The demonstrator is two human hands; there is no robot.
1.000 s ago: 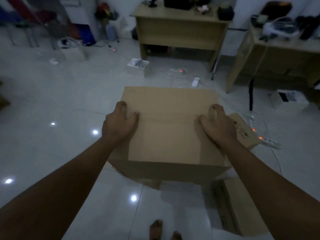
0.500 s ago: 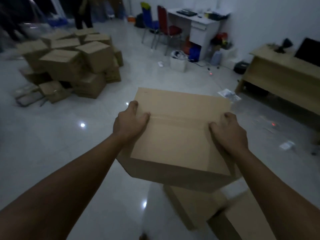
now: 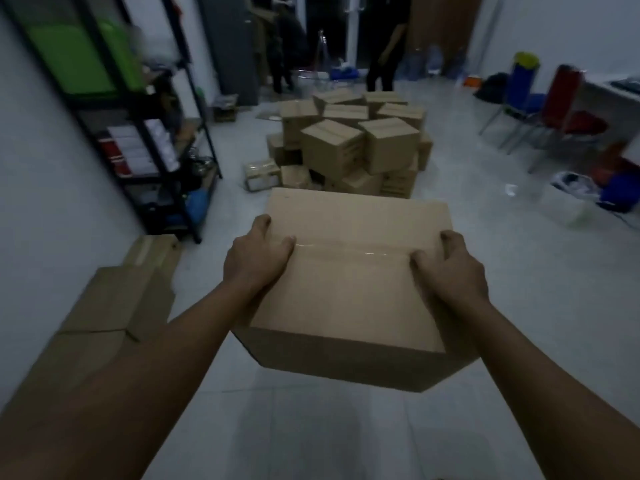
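– Since half a second ago, what has shifted?

– Everything round the cardboard box [image 3: 349, 289] has. The pile of boxes [image 3: 356, 143] was off at far left and now lies straight beyond it. The wooden desk at right has gone from view. Both grips sit where they were on the box.

– How do they hold it?

– The left grip [image 3: 258, 259] clasps the left edge. Its thumb lies on the top face at the end of the shiny tape seam [image 3: 349, 249], and its fingers curl over the side. The right grip [image 3: 450, 268] does the same on the right edge, with the thumb on top and the fingers wrapped down the side, mostly out of sight.

– And where is the box?

– It is up in the air between the two grips, clear of the floor [image 3: 311, 438]. Its top flaps are closed and taped.

– What lies round it?

– Flattened cardboard [image 3: 114, 306] lies on the floor at near left. A dark shelf rack [image 3: 138, 133] stands behind that, along the left side. Chairs [image 3: 554, 109] stand at far right. Two people [image 3: 384, 46] stand at the far end, past the pile.
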